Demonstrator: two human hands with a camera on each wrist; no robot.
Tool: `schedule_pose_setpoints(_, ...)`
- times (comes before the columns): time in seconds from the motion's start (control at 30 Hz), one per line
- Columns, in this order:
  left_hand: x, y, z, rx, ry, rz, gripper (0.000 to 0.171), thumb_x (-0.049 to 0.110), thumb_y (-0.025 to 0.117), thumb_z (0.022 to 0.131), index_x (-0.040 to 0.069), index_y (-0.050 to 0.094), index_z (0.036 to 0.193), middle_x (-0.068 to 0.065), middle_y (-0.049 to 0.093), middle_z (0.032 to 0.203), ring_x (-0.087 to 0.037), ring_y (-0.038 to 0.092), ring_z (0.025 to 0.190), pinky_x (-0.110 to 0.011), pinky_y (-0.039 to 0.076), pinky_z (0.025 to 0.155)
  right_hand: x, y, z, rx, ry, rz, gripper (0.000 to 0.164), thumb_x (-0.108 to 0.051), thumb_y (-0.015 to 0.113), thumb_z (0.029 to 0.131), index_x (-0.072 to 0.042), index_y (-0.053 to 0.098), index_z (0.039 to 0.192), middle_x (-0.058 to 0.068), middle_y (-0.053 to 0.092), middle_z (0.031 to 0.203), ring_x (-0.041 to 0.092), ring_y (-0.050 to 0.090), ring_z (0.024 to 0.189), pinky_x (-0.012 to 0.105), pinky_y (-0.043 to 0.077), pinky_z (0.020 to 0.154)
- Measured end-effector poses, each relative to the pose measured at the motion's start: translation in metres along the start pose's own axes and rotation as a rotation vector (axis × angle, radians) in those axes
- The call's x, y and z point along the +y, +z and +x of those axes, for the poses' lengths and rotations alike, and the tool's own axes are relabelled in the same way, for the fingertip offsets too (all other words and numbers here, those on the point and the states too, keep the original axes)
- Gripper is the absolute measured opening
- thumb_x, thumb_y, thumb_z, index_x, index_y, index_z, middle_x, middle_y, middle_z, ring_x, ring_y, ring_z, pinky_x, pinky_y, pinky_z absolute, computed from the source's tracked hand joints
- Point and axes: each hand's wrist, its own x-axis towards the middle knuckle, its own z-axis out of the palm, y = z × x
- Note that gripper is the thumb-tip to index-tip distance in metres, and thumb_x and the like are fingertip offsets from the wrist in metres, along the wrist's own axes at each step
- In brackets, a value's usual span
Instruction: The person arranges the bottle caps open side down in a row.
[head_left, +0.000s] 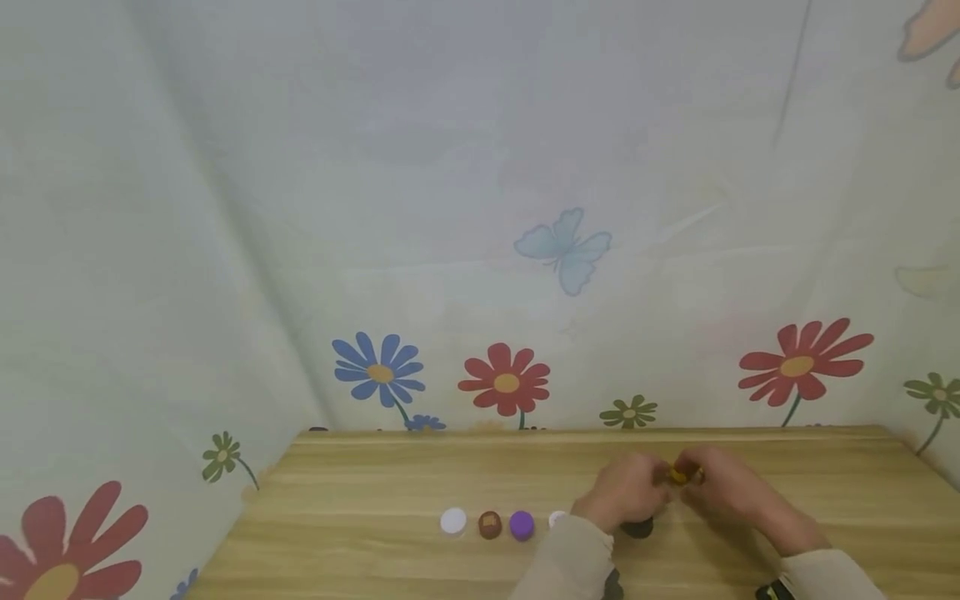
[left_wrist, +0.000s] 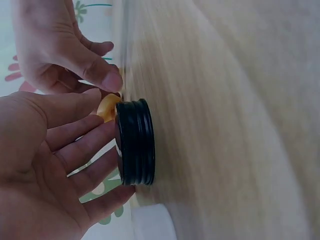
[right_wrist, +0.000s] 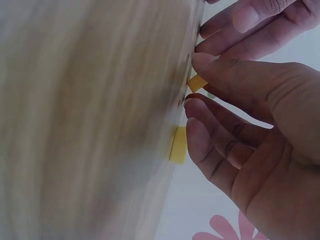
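My right hand (head_left: 727, 487) pinches a small yellow cap (right_wrist: 197, 83) between thumb and index finger, its other fingers bent. Close beside it, my left hand (head_left: 630, 487) has its fingers spread and loosely straight, with the thumb and index near the same cap; contact is hard to tell. A ribbed black cap (left_wrist: 135, 142) rests on the table right by the left fingers. Another yellow piece (right_wrist: 178, 145) lies on the table near the right fingertips.
Left of the hands, a white cap (head_left: 453, 522), a brown cap (head_left: 490, 525) and a purple cap (head_left: 522, 525) stand in a row. A second white cap (head_left: 556, 520) is partly hidden by the left sleeve. The wooden table (head_left: 360, 475) meets a flowered cloth wall (head_left: 435, 292).
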Motion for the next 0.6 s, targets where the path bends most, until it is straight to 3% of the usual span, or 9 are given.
schedule_pose_setpoints(0.4,-0.0019,0.0027,-0.0038,0.016,0.006,-0.089,0.034,0.021,0.08,0.095,0.017,0.077,0.128,0.012,0.075,0.123,-0.002,0.065,0.114,-0.02,0.048,0.096,0.0011,-0.0011,-0.0017,0.018,-0.012,-0.005,0.015,0.003,0.079,0.08,-0.008,0.07,0.085,-0.003,0.069,0.084,0.013,0.061,0.078,0.036,0.054,0.068)
schedule_pose_setpoints(0.6,-0.0068,0.0021,-0.0087,0.1,-0.013,-0.16,0.029,0.018,0.082,0.093,0.019,0.08,0.121,0.013,0.075,0.12,-0.001,0.066,0.112,-0.02,0.049,0.094,0.0006,-0.0041,-0.0016,-0.062,-0.015,0.117,0.01,0.002,0.076,0.089,-0.007,0.071,0.09,-0.002,0.07,0.088,0.009,0.061,0.08,0.029,0.052,0.066)
